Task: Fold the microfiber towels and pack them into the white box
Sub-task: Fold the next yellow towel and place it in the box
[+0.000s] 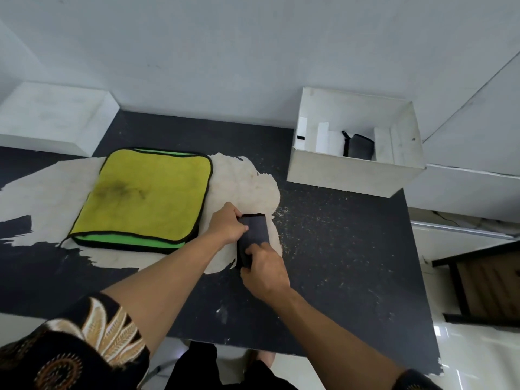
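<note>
Head view, the only one. The step in hand is folding: a dark grey towel, already down to a narrow strip, lies on the surface at the edge of a worn pale patch, and both hands are on it.

The left hand grips the strip's left edge near the far end, thumb across the top and fingers curled round the side. The right hand holds the near end, fingers bent over it and pinching. Neither hand is spread, and both are closed on the towel. I cannot tell whether the strip is lifted or pressed flat.

The white box sits open at the far right of the surface, well apart from the hands. One folded dark towel is already inside, standing against the right part. A yellow towel lies flat on top of a green towel to the left, just beside the left hand. Both are unfolded and waiting.

My judgement is that the task is early to midway, with one towel packed, one nearly folded and at least two to go.

Next comes one last fold or squeeze, then a carry up and right to the box. The fold must stay pinched so it doesn't spring open, and the towel should go in beside the packed one.
</note>
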`<state>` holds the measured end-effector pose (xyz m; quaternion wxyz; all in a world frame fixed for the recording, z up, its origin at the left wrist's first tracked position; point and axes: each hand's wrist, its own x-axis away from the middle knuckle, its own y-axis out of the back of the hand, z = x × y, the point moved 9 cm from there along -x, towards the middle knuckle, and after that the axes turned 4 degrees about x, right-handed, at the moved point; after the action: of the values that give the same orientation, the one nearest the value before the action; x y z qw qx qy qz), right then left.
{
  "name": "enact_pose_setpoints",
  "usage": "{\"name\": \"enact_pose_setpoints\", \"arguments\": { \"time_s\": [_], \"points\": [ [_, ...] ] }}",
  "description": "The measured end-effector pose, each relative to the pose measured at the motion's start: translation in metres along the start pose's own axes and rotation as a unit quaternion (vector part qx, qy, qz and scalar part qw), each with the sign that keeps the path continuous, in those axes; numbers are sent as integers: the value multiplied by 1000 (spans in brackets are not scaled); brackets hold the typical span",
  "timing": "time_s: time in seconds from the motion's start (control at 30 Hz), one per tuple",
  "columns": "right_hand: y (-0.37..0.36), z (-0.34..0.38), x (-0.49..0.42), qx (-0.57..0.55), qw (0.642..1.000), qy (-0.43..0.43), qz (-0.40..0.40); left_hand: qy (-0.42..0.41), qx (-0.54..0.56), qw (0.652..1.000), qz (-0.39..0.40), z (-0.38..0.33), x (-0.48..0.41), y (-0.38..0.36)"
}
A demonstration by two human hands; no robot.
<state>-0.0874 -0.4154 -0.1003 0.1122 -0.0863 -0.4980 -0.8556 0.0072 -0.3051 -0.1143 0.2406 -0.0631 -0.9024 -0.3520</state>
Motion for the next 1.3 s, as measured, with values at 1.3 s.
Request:
{"name": "enact_pose_setpoints", "arguments": {
  "time_s": [1.3],
  "points": [
    [11, -58, -27, -596, 760, -258, 14, -93, 96, 990, 41, -27, 32, -13]
  ]
}}
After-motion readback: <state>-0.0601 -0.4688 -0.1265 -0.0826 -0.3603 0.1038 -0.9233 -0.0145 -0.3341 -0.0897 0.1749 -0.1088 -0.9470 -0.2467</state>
